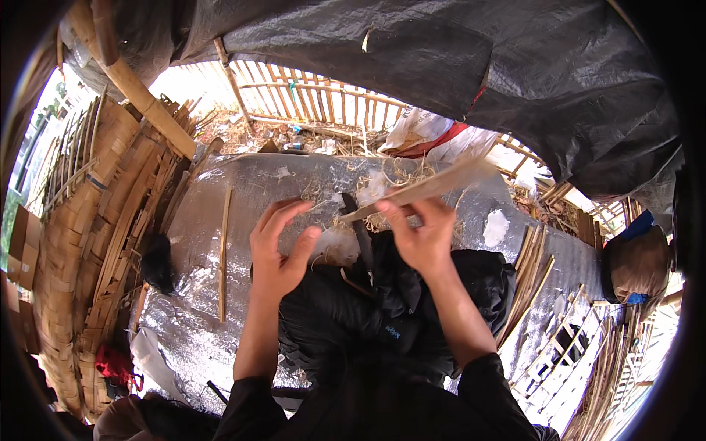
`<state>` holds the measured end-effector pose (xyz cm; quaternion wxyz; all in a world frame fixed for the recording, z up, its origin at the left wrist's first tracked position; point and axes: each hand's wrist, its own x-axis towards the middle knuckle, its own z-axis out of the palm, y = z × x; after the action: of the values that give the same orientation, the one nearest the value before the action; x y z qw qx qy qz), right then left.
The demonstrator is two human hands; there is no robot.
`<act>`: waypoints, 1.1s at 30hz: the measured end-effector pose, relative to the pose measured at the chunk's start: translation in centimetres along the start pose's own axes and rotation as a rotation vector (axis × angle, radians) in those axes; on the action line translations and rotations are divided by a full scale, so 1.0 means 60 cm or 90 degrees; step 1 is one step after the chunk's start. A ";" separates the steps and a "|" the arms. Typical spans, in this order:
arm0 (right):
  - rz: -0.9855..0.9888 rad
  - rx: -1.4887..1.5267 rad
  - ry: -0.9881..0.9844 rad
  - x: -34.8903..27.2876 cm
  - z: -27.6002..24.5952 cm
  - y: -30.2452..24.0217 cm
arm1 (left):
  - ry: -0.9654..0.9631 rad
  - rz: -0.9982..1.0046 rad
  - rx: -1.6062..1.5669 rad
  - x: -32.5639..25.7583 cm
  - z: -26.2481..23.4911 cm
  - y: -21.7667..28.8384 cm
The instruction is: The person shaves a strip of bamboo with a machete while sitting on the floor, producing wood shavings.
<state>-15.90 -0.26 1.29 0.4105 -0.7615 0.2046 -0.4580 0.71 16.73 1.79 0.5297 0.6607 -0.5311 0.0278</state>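
Observation:
My right hand (425, 234) grips a flat bamboo strip (434, 185) near its left part. The strip slants up to the right, its far end smeared by motion. My left hand (281, 250) is raised to the left of it, thumb and fingers apart, holding nothing. Between my hands a dark-bladed knife (360, 234) lies at a slant by my lap, its lower end against my black clothing. Thin pale shavings (401, 176) are heaped behind the strip.
A grey plastic sheet (193, 220) covers the ground. One long bamboo stick (224, 257) lies on it at left; several bamboo strips (526, 275) are at right. Woven bamboo panels (81, 242) stand at far left. A black tarp (441, 55) hangs overhead, before a bamboo fence (316, 95).

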 end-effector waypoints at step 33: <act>0.349 -0.498 -0.478 -0.314 0.083 0.278 | 0.251 0.023 0.027 0.070 0.024 0.018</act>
<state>-19.88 5.21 -23.43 0.2472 -0.8851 0.3874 0.0733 0.98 13.01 4.39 0.6087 0.6440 -0.4279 0.1777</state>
